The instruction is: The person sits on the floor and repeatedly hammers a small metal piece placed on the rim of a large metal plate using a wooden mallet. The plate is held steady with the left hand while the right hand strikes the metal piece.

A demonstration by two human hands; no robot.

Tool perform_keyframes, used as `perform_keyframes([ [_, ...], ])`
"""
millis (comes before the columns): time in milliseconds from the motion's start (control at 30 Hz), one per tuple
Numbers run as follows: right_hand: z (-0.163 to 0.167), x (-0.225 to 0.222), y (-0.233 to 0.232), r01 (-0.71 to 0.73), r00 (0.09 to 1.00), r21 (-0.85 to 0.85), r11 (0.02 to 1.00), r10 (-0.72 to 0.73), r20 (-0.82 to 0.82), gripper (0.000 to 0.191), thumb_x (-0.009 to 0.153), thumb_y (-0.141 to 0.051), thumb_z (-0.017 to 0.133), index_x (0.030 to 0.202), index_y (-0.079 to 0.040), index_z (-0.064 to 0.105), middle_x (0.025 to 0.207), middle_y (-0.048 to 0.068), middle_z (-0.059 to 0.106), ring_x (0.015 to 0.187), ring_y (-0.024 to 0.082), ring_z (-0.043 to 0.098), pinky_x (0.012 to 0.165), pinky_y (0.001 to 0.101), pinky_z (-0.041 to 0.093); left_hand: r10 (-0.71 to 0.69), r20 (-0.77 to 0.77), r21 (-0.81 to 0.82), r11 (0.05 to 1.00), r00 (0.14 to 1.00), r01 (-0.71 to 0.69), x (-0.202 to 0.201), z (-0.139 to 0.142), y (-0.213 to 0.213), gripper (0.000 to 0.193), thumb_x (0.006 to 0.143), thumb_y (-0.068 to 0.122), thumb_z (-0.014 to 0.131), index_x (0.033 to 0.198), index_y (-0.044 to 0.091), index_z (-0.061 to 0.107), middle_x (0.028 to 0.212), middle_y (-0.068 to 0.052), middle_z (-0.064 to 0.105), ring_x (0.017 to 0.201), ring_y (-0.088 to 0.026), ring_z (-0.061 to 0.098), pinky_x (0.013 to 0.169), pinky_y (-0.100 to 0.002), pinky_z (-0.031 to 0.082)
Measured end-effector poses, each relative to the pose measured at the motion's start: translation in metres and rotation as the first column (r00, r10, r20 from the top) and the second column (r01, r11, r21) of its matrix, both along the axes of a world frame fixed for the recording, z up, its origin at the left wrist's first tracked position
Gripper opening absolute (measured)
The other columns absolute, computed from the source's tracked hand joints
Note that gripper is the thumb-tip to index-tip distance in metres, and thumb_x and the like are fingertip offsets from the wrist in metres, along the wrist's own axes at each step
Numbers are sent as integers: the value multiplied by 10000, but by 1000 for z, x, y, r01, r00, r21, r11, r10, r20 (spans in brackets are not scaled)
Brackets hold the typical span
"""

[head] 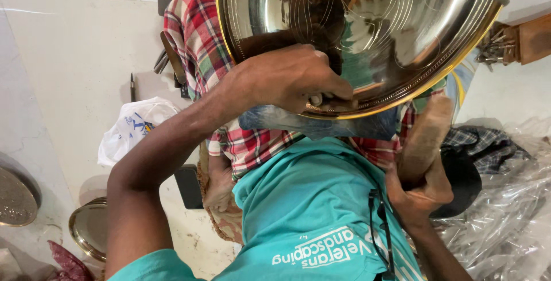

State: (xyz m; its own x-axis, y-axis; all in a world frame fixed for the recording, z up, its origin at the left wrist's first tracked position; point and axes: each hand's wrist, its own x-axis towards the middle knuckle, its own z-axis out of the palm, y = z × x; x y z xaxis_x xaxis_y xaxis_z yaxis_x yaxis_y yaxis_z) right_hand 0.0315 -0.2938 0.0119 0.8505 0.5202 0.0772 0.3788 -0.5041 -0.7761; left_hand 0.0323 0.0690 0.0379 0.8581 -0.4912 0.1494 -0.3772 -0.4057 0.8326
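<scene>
— Where's the big metal plate (367, 34)?

— At the top centre of the frame, tilted up toward the camera, with its lower rim resting on the person's lap over a checked cloth (195, 34) and a patch of blue denim (321, 125). It's a wide, round, shiny dish with a gold-coloured edge and fine lines scribed into its face.

— And the hands?

— The left hand (287, 80) sits at the plate's lower rim, fingers curled tight around something small and pale, pressed against the metal. I can't tell what that small thing is. The right hand (422, 192) is at the lower right of the frame, its grip wrapped firmly around a thick brown wooden handle (427, 135) that slants up toward the plate.

— How would the plate handle, do you think?

— Stiff and fairly hefty, I'd judge, given its breadth, and slick on that polished face (a bare palm would slide on it). The rolled rim looks like the safest place to take hold; the mirror surface would likely scratch or mark easily.

— Anything else around?

— A white plastic bag (135, 129) lies on the pale floor (69, 69) at the left, with a smaller round metal dish (89, 229) at the lower left and another at the frame's left edge. Crinkled clear plastic sheeting (505, 212) fills the lower right, beside a dark cloth.
</scene>
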Motion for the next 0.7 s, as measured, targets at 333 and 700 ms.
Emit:
perform_keyframes([
  [333,22,18,24,-44,986,81,996,56,-158,649,829,-23,757,1441,107,584,1223,209,706,1060,166,680,964,265,533,887,-301,-248,282,350,-927,-67,22,-70,428,959,-142,599,1350,32,619,1143,-135,773,1106,-218,786,960,-320,659],
  [700,83,90,124,-406,909,56,912,410,-80,674,775,70,678,1438,-43,628,1197,150,710,1039,178,680,933,267,527,996,-38,-93,73,77,-993,-74,-4,-107,441,909,-140,660,1323,-7,588,1135,-148,726,1015,-238,783,870,-318,632],
])
